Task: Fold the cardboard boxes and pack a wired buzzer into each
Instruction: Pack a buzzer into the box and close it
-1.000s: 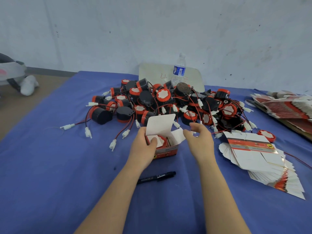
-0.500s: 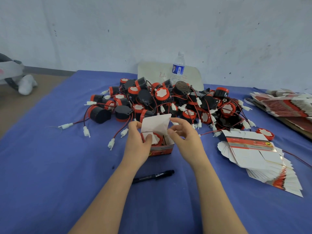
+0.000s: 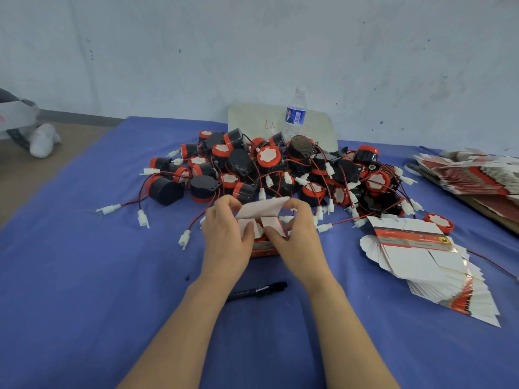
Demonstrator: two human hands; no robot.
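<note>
Left hand (image 3: pixel 226 234) and right hand (image 3: pixel 300 237), each in a closed grip, pinch the top flap (image 3: pixel 261 210) of the box (image 3: pixel 264 250) on the desk (image 3: pixel 84 276), side flaps (image 3: pixel 271 223) folded in beneath.

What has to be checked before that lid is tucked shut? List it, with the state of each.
1. Side flaps folded in over the opening: ok.
2. Lid flap gripped at both corners, by the left hand and the right hand: ok.
3. Lid flap down and tucked: not ok, it stands raised.
4. Nothing sticking out of the box: cannot tell, flaps and hands hide the opening.
5. Loose connectors of the buzzer pile clear of the box: cannot tell, the hands hide its far side.
</note>
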